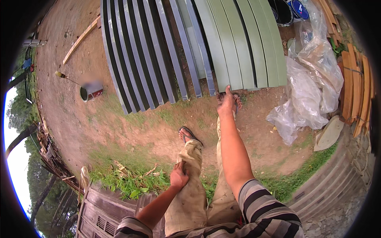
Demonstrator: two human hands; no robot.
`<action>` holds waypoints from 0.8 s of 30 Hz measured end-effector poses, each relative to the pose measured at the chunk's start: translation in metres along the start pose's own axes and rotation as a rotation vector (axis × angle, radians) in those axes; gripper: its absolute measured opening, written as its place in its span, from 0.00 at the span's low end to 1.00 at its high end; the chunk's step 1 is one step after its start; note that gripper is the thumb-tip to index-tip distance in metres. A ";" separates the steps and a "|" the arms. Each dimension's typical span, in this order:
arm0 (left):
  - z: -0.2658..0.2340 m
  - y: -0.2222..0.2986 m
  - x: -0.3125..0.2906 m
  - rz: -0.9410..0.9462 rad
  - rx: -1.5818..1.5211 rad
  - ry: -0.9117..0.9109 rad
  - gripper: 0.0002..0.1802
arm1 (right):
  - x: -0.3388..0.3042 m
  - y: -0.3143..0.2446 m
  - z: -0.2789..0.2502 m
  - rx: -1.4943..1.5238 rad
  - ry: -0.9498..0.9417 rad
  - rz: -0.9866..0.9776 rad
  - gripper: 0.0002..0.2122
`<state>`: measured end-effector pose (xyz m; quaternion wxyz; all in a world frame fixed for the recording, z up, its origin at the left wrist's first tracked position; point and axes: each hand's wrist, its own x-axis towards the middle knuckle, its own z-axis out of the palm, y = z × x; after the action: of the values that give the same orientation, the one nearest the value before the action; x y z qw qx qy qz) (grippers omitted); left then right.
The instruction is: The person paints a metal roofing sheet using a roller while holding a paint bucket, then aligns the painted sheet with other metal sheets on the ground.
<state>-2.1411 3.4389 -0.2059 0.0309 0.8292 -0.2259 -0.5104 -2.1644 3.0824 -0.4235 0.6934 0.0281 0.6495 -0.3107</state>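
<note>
Thumb uppermost, my right hand (226, 100) grips the near end of a long green board (225, 73), its fingers partly hidden at the edge. This board lies side by side with several other green boards (264, 59). To their left, several narrow bluish-grey boards (149, 55) lie in a spaced row with dark gaps between them. My left hand (179, 175) rests on the knee of my light trousers (186, 202), fingers bent over the cloth and holding nothing.
A paint can (92, 91) and a long-handled brush (60, 74) are on the dirt at left. Clear plastic sheeting (307, 87) lies crumpled at right, beside stacked wooden strips (353, 85). Dark buckets (282, 12) stand at the far right. Near me are a wooden panel (105, 212) and corrugated sheet (323, 186).
</note>
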 end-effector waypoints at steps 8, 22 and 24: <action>-0.060 0.109 0.008 0.037 -0.096 0.153 0.26 | -0.001 -0.016 0.009 -0.209 0.199 0.070 0.15; -0.024 0.146 0.067 0.126 -0.058 -0.038 0.27 | -0.042 -0.035 -0.044 -0.263 0.106 0.165 0.29; -0.027 0.139 0.069 0.096 -0.062 -0.045 0.27 | -0.031 -0.042 -0.039 -0.254 0.043 0.029 0.31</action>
<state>-2.1394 3.2814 -0.2113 0.0762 0.8044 -0.2503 -0.5334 -2.2170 3.0781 -0.3856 0.6817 -0.0442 0.6978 -0.2153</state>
